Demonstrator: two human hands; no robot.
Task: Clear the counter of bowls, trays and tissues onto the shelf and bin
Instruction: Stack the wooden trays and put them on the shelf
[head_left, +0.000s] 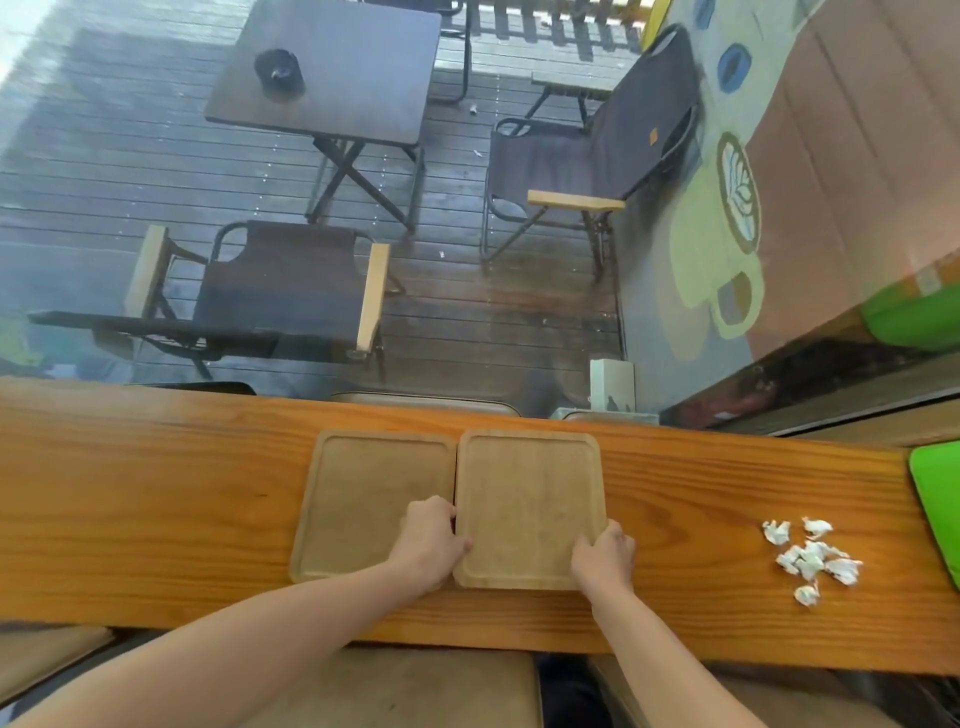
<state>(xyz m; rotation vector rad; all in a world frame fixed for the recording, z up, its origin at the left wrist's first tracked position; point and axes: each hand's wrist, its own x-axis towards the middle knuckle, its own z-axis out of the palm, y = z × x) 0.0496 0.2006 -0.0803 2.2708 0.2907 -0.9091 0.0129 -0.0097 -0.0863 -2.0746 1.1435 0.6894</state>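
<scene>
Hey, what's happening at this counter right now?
A person is clearing a wooden counter. Both hands grip the right tray: the left hand on its left edge, the right hand at its near right corner. The left tray lies beside it, and crumpled tissues sit further right.

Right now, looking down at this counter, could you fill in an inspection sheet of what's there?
Surface: long wooden counter running along a window, bare on its left part.
Job's things: two wooden trays side by side, edges touching, left tray and right tray, both bare; crumpled tissues scattered to the right. No bowls seen.
Clutter: green object at the counter's right end, cut off by the frame.
Grippers: left hand grips the right tray's left edge; right hand grips its near right corner.
Cables: nothing seen.
Surroundings: beyond the glass, a wet deck with a dark folding table and two folding chairs.
</scene>
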